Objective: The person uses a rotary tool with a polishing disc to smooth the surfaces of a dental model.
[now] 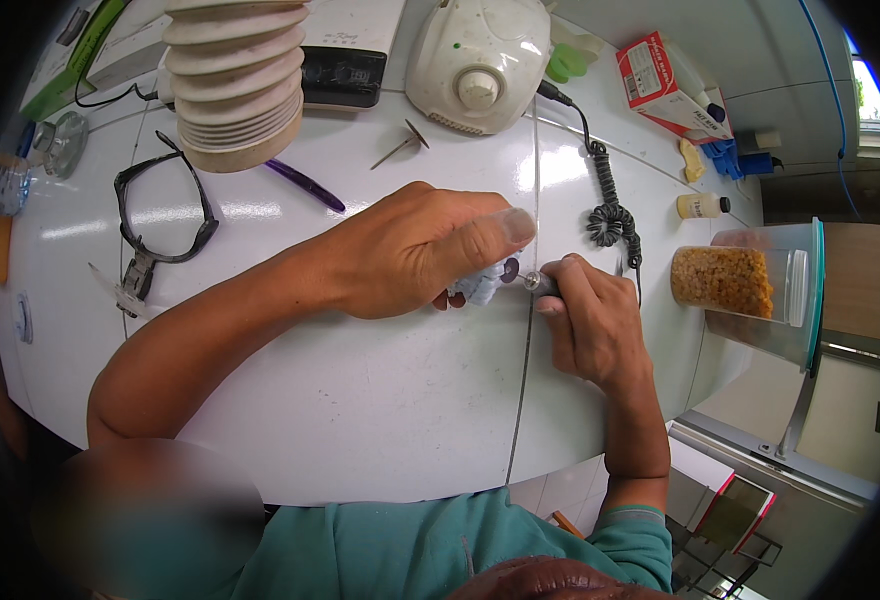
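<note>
My left hand [410, 250] is closed around a pale blue, lumpy piece [478, 287] that looks like a plaster cast; the fingers hide most of it. Facing it from the right, my right hand [600, 320] grips a rotary handpiece [543, 284] with a metal nose. A small dark disc [510, 269] on its tip is right at the pale piece; whether they touch, I cannot tell. Beyond my hands sits a cream control box [480, 70] with a round knob. A loose disc on a thin shank [400, 146] lies nearby.
A ribbed suction hose [235, 80] hangs at the far left. Beneath it lie a purple pen [305, 185] and a black looped frame [210, 225]. At right are a coiled black cord [605, 190], a small bottle [702, 206] and a jar of amber granules [725, 282].
</note>
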A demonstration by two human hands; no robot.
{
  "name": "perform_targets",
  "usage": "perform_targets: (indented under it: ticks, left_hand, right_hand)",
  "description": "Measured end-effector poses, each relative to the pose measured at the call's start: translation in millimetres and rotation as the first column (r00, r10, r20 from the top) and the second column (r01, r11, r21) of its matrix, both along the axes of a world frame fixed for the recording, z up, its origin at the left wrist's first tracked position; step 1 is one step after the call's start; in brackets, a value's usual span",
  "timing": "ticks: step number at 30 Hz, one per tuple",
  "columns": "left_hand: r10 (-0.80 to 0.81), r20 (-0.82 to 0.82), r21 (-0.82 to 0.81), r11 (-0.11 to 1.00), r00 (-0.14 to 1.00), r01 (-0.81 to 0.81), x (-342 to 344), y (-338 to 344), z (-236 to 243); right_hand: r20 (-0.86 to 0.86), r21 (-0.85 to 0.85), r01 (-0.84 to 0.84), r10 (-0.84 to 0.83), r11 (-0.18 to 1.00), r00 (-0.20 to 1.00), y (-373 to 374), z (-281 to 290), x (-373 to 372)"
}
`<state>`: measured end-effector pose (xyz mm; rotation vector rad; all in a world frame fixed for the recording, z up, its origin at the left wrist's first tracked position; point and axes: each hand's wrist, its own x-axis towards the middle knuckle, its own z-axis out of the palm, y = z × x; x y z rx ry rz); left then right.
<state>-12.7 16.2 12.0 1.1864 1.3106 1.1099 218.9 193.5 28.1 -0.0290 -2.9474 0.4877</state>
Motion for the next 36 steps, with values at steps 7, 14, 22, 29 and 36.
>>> perform_targets:
  ticks: [7,14,22,29,36]
  left_hand:
    - [0.023,-0.002,0.000,1.000,1.000,-0.023,1.1,0.0,-0.5]
    - [0.020,0.005,-0.002,1.000,1.000,-0.020,0.9,0.0,2.7]
    - [0.021,0.023,0.003,1.000,1.000,-0.021,0.9,-0.5,0.7]
    - [0.024,0.019,-0.018,1.000,1.000,-0.023,1.3,-0.7,0.4]
    - [0.024,-0.006,0.009,1.000,1.000,-0.024,0.6,-0.2,-2.8]
  right_hand:
    - [-0.004,0.016,0.013,-0.013,1.000,1.000,-2.6,-0.7,-0.6]
    - [-0.008,0.012,0.023,-0.023,1.000,1.000,-3.4,-1.2,-0.8]
    - [-0.013,0.010,0.023,-0.023,1.000,1.000,-3.4,-2.2,-1.1]
    - [0.001,0.018,0.030,-0.030,0.999,1.000,-3.0,-2.8,-0.6]
    - [0.014,0.019,0.037,-0.037,0.999,0.999,-3.7,-1.9,-0.8]
